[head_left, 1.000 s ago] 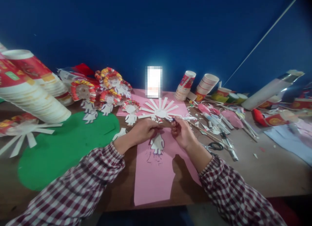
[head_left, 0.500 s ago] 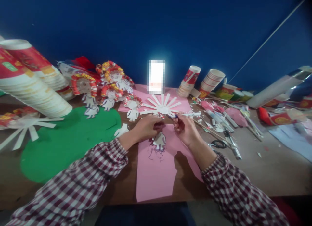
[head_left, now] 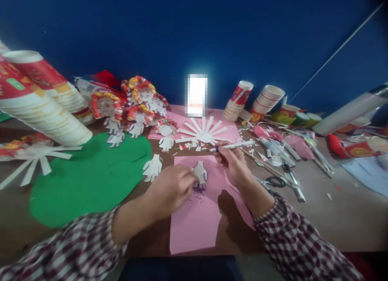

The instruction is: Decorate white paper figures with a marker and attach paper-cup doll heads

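My right hand is closed round a white marker, its dark tip pointing left above the table. A small white paper body cutout with a dark outline lies on the pink paper. My left hand has its fingers curled together at the lower left edge of that cutout; the fingertips are partly hidden. Dark pen strokes mark the pink paper just below the cutout. Another white paper body cutout rests to the left, between the pink paper and the green sheet.
Paper figures with red and yellow rings stand at the back left. Stacked paper cups lean at the left, more at the back right. A fan of white strips, paper scraps, markers and black-handled scissors lie around.
My left hand has moved down and toward me, from the cutout's top to its lower left edge. My right hand still holds the marker, now tilted slightly differently.
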`<state>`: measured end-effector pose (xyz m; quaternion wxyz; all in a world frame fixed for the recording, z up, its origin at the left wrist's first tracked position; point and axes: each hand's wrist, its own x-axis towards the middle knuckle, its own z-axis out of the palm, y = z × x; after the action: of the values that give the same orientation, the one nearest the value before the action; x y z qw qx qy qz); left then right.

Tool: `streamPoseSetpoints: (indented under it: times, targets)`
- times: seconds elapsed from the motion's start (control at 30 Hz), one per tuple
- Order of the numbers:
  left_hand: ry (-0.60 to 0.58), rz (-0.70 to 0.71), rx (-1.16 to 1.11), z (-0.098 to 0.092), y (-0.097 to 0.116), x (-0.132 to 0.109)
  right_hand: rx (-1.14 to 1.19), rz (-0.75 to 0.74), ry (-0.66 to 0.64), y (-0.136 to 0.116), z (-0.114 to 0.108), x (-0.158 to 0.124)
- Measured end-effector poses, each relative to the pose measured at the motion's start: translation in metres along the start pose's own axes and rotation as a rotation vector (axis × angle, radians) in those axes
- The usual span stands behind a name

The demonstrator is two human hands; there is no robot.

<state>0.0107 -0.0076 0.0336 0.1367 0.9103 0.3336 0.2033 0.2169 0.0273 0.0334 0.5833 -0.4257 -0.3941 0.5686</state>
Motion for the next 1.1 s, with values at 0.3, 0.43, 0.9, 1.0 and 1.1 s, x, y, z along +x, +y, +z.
streamPoseSetpoints:
  times: [0.3,0.43,0.9,1.0,1.1]
  targets:
    - [0.029,0.209,0.253,0.007,0.050,-0.040,-0.347,-0.017,-0.260,0.005,0.013,-0.017]
    - [0.087,0.169,0.333,0.010,0.049,-0.039,-0.466,-0.017,-0.307,0.000,0.016,-0.020]
    - [0.126,0.038,0.342,0.018,0.019,-0.025,-0.557,-0.086,-0.213,0.017,0.012,-0.020]
    - [0.106,0.024,0.339,0.018,0.015,-0.026,-0.606,-0.094,-0.233,0.015,0.013,-0.023]
    - [0.056,-0.006,0.307,0.018,0.013,-0.027,-0.629,-0.106,-0.253,0.015,0.014,-0.024]
